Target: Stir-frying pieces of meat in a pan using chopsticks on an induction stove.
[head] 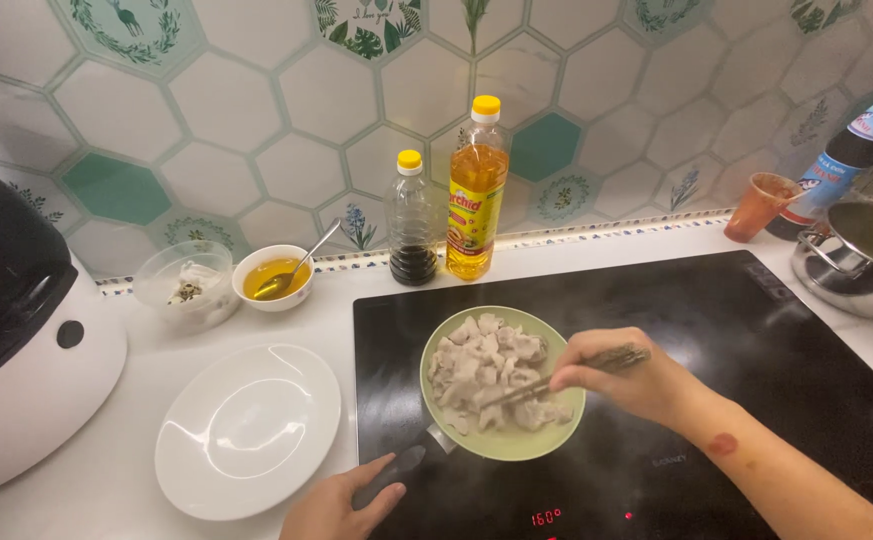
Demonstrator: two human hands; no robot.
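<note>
A pale green frying pan (516,445) sits on the black induction cooktop (756,330), filled with pale meat pieces (486,365). My right hand (621,375) holds dark chopsticks (556,378) whose tips rest among the meat. My left hand (336,505) grips the pan's dark handle (396,470) at the bottom edge of the view.
An empty white plate (246,430) lies left of the pan. Behind it stand a small bowl of oil with a spoon (274,277), a clear bowl (186,285), a dark sauce bottle (412,225) and a yellow oil bottle (476,195). A white appliance (26,340) stands far left, a steel pot (861,255) far right.
</note>
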